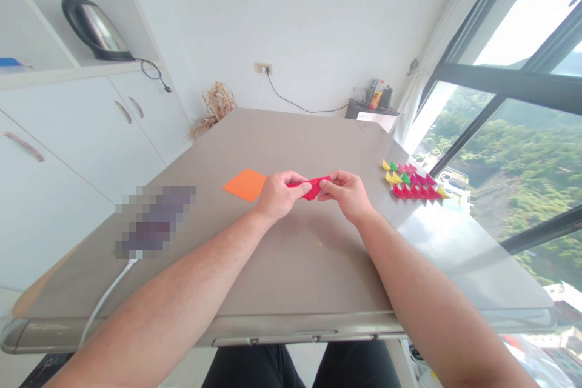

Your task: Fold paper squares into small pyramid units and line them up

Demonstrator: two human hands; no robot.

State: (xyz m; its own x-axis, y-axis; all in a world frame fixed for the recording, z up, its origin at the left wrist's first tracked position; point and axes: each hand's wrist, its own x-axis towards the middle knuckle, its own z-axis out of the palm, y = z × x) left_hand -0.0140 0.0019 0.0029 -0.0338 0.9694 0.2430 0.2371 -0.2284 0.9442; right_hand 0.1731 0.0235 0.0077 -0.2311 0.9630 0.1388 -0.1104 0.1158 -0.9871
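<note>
A red piece of folded paper point(313, 190) is held up over the middle of the table between both hands. My left hand point(278, 195) pinches its left end, thumb on the near side. My right hand point(349, 194) grips the right end between thumb and fingers. The paper's top edge runs nearly straight, and a flap points down at its centre. Just left of my left hand lies an orange paper sheet point(244, 185) on the tabletop, its right corner hidden behind that hand.
Rows of small folded paper pieces point(413, 191) in red, pink, yellow and green stand at the table's right. A pixelated device point(157, 221) with a white cable point(107, 297) lies on the left. The grey table point(300, 139) reaches toward the wall; a window point(513, 115) is at right.
</note>
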